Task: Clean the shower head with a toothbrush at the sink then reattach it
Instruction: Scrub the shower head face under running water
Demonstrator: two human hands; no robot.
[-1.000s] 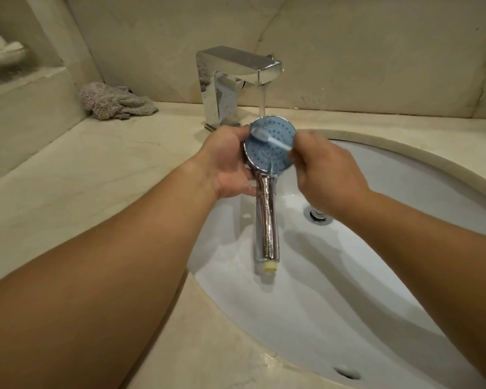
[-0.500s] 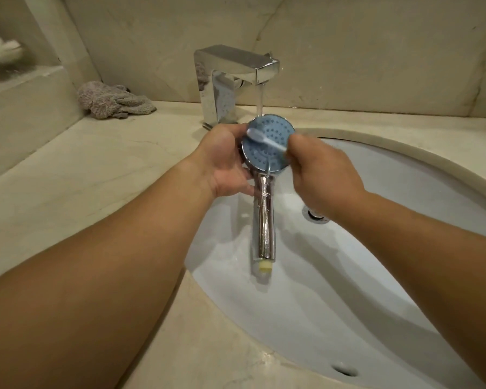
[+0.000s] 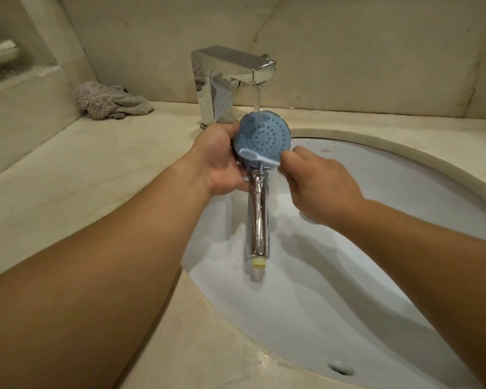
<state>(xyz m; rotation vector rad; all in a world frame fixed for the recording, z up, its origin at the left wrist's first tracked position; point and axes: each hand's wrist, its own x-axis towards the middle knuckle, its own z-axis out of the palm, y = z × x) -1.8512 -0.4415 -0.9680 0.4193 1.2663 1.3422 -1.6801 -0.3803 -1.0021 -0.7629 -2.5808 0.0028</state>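
Chrome and blue: one shower head (image 3: 264,138), held face-up over the sink (image 3: 404,262) with its handle pointing toward 6 o'clock and a yellow fitting at the handle's end. Compared with half a second ago, the toothbrush (image 3: 257,156) has slid from the upper part of the blue face, where it slanted from 10 o'clock down toward 4, to the lower edge near 6 o'clock, and now lies almost level across it; the brush head sits toward 9 o'clock.

Count: one shower head, one toothbrush, one tap (image 3: 230,77), one stream of water (image 3: 257,98), one sink, one grey cloth (image 3: 110,101), two hands.

The left hand (image 3: 219,161) grips the head's rim from 9 o'clock, thumb curled over the near edge and fingers behind the disc, mostly hidden. The right hand (image 3: 317,183) lies at 4 o'clock of the disc, fingers curled round the toothbrush's handle, whose rear part is hidden in the fist. The water falls from the tap onto the disc's top, at 12 o'clock. The cloth lies on the counter (image 3: 82,178) at 9 o'clock of the tap.
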